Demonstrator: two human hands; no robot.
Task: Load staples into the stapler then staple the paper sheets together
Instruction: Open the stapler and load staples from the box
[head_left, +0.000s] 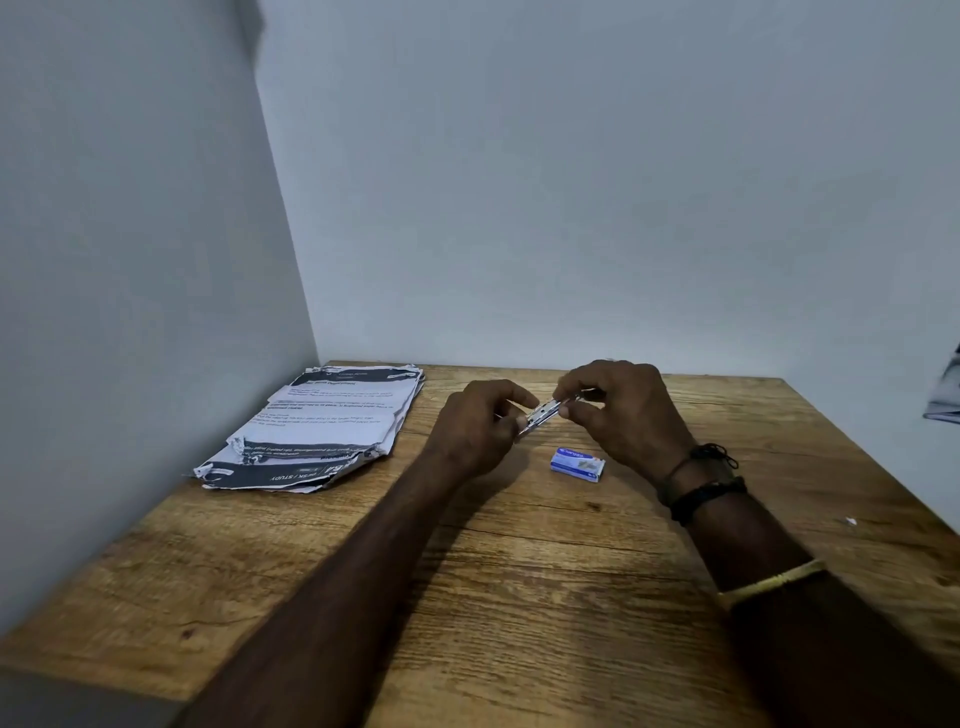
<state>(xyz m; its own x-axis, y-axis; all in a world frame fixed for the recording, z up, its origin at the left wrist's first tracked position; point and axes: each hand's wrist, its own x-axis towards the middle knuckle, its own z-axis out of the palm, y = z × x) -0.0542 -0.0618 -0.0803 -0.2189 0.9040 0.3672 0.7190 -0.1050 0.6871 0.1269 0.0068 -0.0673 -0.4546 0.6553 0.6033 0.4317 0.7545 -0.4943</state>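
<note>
A small silver metal stapler (544, 413) is held in the air above the wooden table (519, 571), between both hands. My left hand (475, 428) grips its near lower end. My right hand (618, 410) pinches its far upper end with fingertips. Whether staples sit inside it is hidden by my fingers. A small blue and white staple box (577, 464) lies on the table just below my hands. A stack of printed paper sheets (322, 426) with torn, crumpled edges lies at the table's far left corner, apart from my hands.
Pale walls close the table at the left and the back. A dark and white object (945, 395) pokes in at the right edge. A tiny white scrap (850, 521) lies near the table's right edge. Bracelets circle my right wrist.
</note>
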